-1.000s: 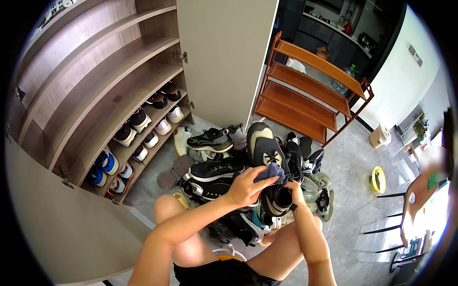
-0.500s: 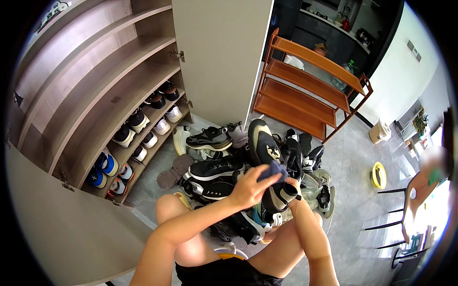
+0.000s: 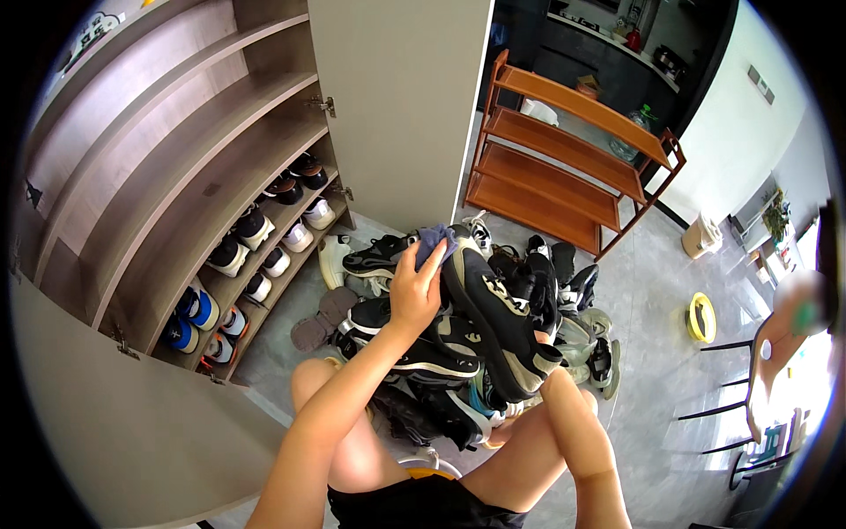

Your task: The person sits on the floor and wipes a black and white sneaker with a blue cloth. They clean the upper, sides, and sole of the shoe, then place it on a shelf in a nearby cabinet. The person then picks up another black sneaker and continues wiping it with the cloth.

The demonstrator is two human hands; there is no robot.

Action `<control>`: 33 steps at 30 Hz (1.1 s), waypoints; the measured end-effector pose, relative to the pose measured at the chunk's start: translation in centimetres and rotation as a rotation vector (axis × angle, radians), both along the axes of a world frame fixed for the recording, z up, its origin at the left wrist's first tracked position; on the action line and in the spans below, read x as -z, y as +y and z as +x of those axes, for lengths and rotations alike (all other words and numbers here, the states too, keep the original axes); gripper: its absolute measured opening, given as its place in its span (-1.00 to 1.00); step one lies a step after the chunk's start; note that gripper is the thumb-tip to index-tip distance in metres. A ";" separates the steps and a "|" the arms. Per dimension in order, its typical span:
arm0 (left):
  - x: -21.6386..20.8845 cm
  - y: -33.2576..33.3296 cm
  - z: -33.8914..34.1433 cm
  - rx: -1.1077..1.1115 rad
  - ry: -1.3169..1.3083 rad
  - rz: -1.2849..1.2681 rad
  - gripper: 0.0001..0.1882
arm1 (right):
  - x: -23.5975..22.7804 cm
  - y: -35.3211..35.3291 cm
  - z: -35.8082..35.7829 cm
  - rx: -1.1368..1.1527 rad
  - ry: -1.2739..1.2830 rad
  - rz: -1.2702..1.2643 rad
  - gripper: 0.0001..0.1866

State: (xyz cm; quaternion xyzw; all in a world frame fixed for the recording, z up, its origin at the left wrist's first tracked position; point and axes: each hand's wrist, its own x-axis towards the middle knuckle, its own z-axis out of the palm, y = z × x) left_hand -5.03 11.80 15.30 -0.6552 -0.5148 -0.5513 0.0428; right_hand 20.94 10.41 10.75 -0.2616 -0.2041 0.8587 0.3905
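A black sneaker (image 3: pixel 487 304) with a beige and grey sole is held up over a pile of shoes, its toe pointing away from me. My right hand (image 3: pixel 555 381) grips it at the heel end, with most fingers hidden behind the shoe. In my left hand (image 3: pixel 414 295) is a bunched dark blue-grey cloth (image 3: pixel 434 242), pressed against the toe end of the sneaker. Beneath and around both hands lie more shoes, among them a black sneaker with a white-edged sole (image 3: pixel 432 366) and grey slippers (image 3: pixel 324 319).
To the left stands an open shoe cabinet (image 3: pixel 189 167) with pairs on its lower shelves. Its door (image 3: pixel 401 106) swings out beside the pile. Beyond are a brown wooden rack (image 3: pixel 564 185) and a bin (image 3: pixel 702 238); a yellow basin (image 3: pixel 701 319) sits on the floor at right.
My left hand has moved the cloth forward and left, from near the sneaker's opening to its toe. The sneaker has turned, showing more of its side and sole edge.
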 end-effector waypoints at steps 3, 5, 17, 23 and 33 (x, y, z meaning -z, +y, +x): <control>-0.1 -0.7 -0.1 -0.031 0.081 0.028 -0.49 | 0.3 0.1 -0.4 0.001 0.060 0.008 -0.59; -0.3 -1.1 0.2 -0.030 0.125 0.017 -0.47 | 0.6 0.5 -0.5 0.007 0.106 0.013 -0.58; 1.6 -5.9 6.5 0.417 0.053 -0.069 -0.39 | 0.7 2.0 -1.3 0.072 0.060 0.279 -0.59; 0.4 -7.1 4.0 0.654 0.258 0.031 -0.42 | 3.0 1.9 -1.0 0.065 -0.419 0.472 -0.53; -0.1 -0.2 -1.3 0.067 0.105 -0.045 -0.55 | -2.5 -1.6 -1.9 0.107 -0.713 0.165 -0.75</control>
